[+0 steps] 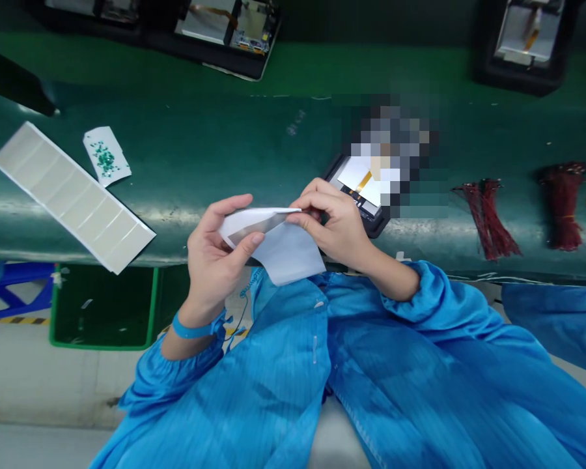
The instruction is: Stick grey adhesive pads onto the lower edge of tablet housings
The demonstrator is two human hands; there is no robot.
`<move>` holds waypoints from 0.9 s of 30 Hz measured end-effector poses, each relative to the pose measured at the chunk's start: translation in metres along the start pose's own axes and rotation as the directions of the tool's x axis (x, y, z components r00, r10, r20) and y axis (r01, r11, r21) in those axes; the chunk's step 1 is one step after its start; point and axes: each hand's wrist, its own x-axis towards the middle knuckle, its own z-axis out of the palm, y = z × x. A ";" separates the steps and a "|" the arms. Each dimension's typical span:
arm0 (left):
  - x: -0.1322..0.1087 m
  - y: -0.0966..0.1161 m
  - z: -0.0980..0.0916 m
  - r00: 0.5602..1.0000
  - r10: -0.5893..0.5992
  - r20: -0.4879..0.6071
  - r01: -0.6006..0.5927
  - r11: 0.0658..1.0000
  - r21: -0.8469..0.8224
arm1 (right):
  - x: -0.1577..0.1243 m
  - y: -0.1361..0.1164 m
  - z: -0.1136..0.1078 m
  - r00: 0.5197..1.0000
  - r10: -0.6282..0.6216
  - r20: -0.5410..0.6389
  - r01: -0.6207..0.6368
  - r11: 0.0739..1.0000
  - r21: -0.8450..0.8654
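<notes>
A white backing sheet with a grey strip on it [290, 254] is bent between my hands, just over the table's front edge. My left hand [217, 257] is closed around its left side, with the thumb on the near face. At the sheet's upper right edge, my right hand [336, 218] pinches with thumb and fingers; whether it grips the sheet itself or the grey strip I cannot tell. Behind the right hand lies an opened electronic device [364, 182] in a black casing, with a white panel and an orange flex cable. Its upper part is blurred out.
On the green table [200, 143], a sheet of pale rectangular labels [73, 195] lies left beside a white card with green bits [106, 156]. Red wire bundles [488, 218] lie right. More opened devices [229, 29] stand at the back. Below left is a green bin [102, 306].
</notes>
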 end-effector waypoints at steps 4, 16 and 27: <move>0.003 0.000 0.000 0.997 -0.069 -0.018 0.069 0.998 0.003 | -0.001 0.003 0.000 0.997 -0.072 -0.026 0.071 0.997 -0.042; 0.009 0.003 0.004 0.982 -0.181 -0.045 0.179 0.982 -0.054 | -0.008 0.007 -0.002 0.889 -0.455 -0.051 0.349 0.746 -0.567; 0.023 0.005 0.002 0.977 -0.199 0.078 0.204 0.976 -0.070 | -0.010 -0.022 -0.008 0.949 -0.245 -0.199 0.174 0.932 -0.318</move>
